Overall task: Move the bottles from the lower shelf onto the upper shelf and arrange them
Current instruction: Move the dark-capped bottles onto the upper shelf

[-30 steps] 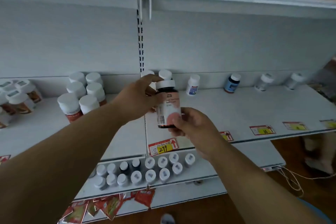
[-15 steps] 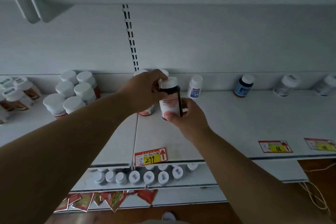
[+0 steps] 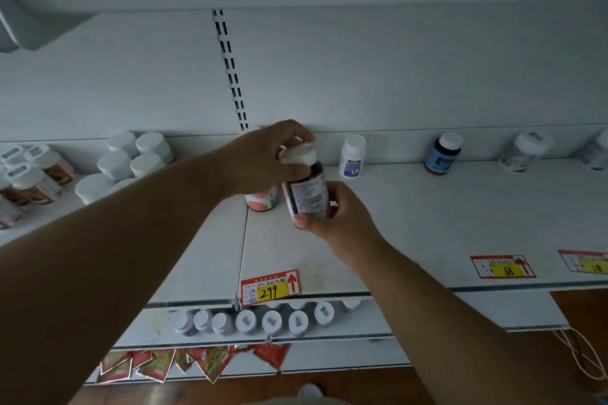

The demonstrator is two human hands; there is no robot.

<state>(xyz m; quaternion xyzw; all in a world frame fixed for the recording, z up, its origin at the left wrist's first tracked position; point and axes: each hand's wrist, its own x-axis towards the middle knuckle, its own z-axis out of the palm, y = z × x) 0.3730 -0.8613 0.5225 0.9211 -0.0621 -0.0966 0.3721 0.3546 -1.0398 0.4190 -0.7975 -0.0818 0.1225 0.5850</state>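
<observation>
A dark bottle with a white cap [image 3: 307, 192] is held tilted just above the upper shelf [image 3: 427, 223]. My right hand [image 3: 332, 217] grips its lower body from below. My left hand [image 3: 266, 158] curls its fingers round the cap and neck from the left. Right behind it stands a similar bottle with a pink label [image 3: 261, 200], mostly hidden by my left hand. Several white-capped bottles [image 3: 273, 320] stand in rows on the lower shelf [image 3: 513, 309], seen from above.
A cluster of white-capped jars [image 3: 131, 161] fills the upper shelf's left section. Along the back wall stand a small white bottle [image 3: 352, 156], a blue-labelled dark bottle [image 3: 442, 153] and pale jars [image 3: 523, 151]. Price tags [image 3: 269, 288] line the front edge. Red packets [image 3: 197, 362] hang below.
The bottle has turned in my hands so its printed back label faces me, and it has tilted. Both hands stayed on it near the pink-labelled bottle. The view tipped slightly downward.
</observation>
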